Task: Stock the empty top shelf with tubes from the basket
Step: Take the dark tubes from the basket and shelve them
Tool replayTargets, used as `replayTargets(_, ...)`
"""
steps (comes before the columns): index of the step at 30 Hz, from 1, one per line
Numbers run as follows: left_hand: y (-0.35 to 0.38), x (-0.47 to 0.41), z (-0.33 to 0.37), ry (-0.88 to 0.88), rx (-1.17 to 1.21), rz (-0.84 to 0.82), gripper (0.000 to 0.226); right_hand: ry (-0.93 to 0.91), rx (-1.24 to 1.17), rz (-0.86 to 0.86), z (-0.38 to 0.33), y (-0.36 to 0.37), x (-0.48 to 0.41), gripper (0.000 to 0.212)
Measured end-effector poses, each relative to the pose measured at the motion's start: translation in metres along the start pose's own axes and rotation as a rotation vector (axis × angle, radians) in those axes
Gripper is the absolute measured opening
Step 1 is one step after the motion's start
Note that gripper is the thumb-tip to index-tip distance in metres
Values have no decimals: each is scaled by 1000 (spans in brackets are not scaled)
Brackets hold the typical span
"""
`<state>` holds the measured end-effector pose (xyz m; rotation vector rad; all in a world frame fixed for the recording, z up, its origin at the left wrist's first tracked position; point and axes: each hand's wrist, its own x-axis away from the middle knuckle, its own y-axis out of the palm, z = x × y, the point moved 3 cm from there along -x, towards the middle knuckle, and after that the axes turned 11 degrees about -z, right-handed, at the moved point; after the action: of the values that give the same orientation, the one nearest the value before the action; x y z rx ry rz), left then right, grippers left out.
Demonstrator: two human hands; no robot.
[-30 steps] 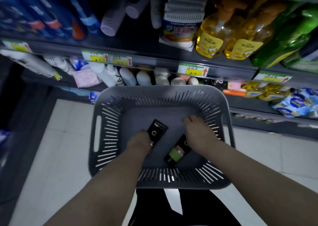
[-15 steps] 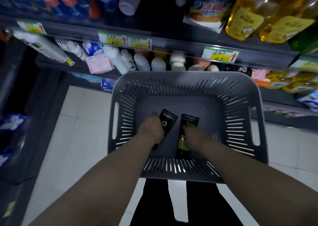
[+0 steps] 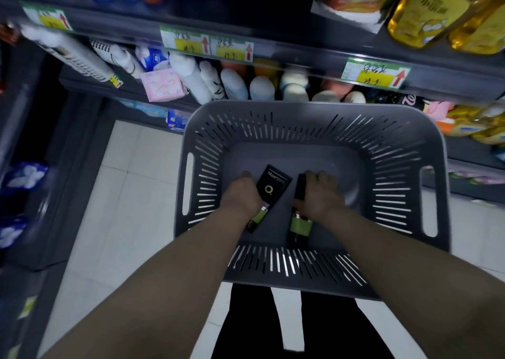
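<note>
lying at frame centre inside the basket (image 3: 314, 107), left tube (image 3: 273, 189) and right tube (image 3: 300, 223) are the only ones visible. left hand (image 3: 240, 194) grips one, right hand (image 3: 321, 196) the other. neither is shelved yet; probably the last pair. top shelf out of view.

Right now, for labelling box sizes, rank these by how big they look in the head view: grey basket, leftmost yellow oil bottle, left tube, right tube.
1. grey basket, largest by far.
2. leftmost yellow oil bottle, cropped by the frame, likely nearer the camera.
3. left tube and right tube: alike, each partly covered, so unranked.
</note>
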<state>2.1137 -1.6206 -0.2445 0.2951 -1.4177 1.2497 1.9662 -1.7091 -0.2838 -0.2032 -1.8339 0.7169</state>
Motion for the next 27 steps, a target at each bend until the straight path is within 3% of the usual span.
replayTargets(4,-1,-2,4,5,-8,0,45,122,-207,15,9,6,7,87)
replayTargets(8,-3,-3,5,15,-41,-1,45,-1,-399,12,-3,5,8,108)
replayTargets(11,-6,-4,5,18,-49,3,41,-82,-258,34,-12,8,9,100)
replayTargets(13,-7,-3,5,20,-54,16,37,-19,-110,51,-9,9,8,98)
replayTargets(17,-6,-3,4,21,-43,12,39,102,-84,58,-9,11,9,110)
replayTargets(21,-1,-3,4,26,-38,-1,45,316,-258,44,0,15,14,128)
replayTargets(23,1,-4,3,30,-36,2,46,272,-437,-3,3,17,15,138)
replayTargets(25,3,-5,2,43,-31,-3,45,176,-428,-25,3,16,16,140)
replayTargets(27,4,-3,1,49,-31,-14,45,88,-294,11,2,11,20,118)
